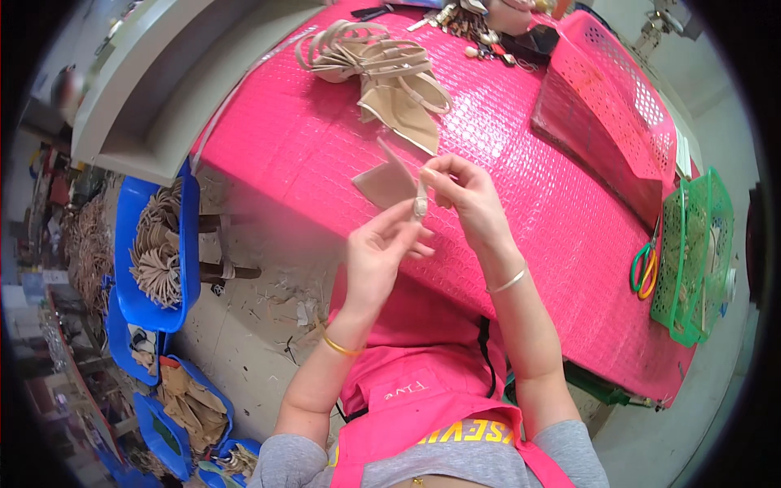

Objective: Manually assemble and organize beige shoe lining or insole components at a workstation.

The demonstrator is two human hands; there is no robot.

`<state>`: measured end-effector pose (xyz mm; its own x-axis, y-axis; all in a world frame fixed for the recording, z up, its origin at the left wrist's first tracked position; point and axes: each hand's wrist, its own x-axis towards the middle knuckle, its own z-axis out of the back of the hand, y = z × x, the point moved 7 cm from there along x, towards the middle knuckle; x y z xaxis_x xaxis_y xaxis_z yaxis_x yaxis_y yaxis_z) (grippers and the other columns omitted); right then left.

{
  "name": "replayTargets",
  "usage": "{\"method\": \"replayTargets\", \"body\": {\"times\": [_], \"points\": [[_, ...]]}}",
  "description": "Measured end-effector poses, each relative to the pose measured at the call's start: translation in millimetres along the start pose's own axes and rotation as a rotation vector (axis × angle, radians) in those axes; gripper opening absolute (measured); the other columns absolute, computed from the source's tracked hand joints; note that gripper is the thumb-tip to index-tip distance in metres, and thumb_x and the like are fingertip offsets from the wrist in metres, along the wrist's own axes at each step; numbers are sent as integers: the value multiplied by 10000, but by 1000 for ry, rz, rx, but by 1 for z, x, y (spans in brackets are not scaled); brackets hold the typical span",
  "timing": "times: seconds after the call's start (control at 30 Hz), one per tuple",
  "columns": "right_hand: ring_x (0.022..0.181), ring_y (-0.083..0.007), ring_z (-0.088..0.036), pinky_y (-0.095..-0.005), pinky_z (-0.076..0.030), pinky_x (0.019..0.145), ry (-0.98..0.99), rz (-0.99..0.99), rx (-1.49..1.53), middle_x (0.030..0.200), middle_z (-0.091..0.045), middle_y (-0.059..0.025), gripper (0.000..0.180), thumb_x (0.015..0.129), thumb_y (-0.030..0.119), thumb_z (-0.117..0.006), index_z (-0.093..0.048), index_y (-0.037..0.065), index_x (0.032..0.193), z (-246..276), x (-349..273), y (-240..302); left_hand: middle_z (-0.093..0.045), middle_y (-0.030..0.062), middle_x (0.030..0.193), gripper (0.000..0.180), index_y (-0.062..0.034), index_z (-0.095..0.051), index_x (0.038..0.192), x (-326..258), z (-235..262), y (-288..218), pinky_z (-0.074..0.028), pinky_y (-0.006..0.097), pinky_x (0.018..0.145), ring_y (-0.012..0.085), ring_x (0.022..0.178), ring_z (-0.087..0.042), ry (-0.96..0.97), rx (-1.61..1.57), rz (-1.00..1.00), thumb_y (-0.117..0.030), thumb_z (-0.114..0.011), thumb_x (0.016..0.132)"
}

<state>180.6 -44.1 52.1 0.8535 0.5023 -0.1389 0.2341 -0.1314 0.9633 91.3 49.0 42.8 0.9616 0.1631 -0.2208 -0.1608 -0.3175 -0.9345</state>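
Above the near edge of the pink-covered table (504,268), my two hands hold one beige sandal-upper piece (386,184) with a flat panel and a narrow strap. My left hand (381,246) pinches the strap's lower end, thumb against fingers. A small pale fitting, perhaps a buckle, shows there, too small to make out. Slightly higher and to the right, my right hand (464,189) grips the strap's upper part between thumb and forefinger. Farther back lies a loose pile of similar beige strappy pieces (390,73), apart from both hands.
At the right stand a pink perforated basket (606,98) and a green basket (691,260), with scissors (645,268) beside it. Small trinkets (492,50) lie at the back. A grey shelf (187,81) borders the left; blue tubs (189,268) of beige pieces stand below.
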Motion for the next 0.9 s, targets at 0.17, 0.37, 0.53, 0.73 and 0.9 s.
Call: {"method": "replayTargets", "body": {"times": [0.17, 0.37, 0.53, 0.73, 0.9], "points": [[885, -161, -500, -295, -422, 778, 214, 279, -199, 1003, -470, -85, 544, 721, 70, -619, -303, 35, 1163, -36, -69, 26, -455, 199, 1155, 588, -78, -133, 1324, -30, -13, -43, -406, 292, 846, 218, 1045, -475, -51, -484, -235, 38, -416, 822], [841, -139, -513, -275, -435, 725, 149, 248, -159, 984, -481, -98, 425, 741, 47, -582, -408, 21, 1128, -17, -62, 32, -384, 155, 1233, 583, -29, -213, 1305, -27, -29, -58, -335, 305, 941, 200, 1116, -406, -35, -357, -395, 43, -440, 772], [712, -86, -530, -209, -435, 641, -177, 696, -801, 826, -544, -62, 258, 776, 64, -540, -517, 3, 1026, 7, -45, 41, -608, 142, 880, 227, 13, -571, 979, 13, -5, -53, -466, 312, 672, 218, 749, -600, -289, 879, -602, -65, -533, 770], [911, -88, -479, -233, -409, 737, 1, 74, 310, 1004, -523, -56, 276, 830, 168, -526, -511, -4, 1046, -22, -57, -23, -517, 76, 689, 44, -63, -557, 700, -16, -38, -76, -399, 347, 609, 250, 649, -521, -367, 1482, -1035, -105, -566, 690], [992, -220, -482, -329, -360, 908, -14, 252, 964, 1015, -537, -132, 258, 859, 217, -461, -513, -1, 989, -31, -41, -1, -521, 69, 707, 64, -55, -568, 724, -45, -51, -98, -394, 327, 641, 228, 683, -522, -58, 1366, -1180, -72, -578, 663]]}}
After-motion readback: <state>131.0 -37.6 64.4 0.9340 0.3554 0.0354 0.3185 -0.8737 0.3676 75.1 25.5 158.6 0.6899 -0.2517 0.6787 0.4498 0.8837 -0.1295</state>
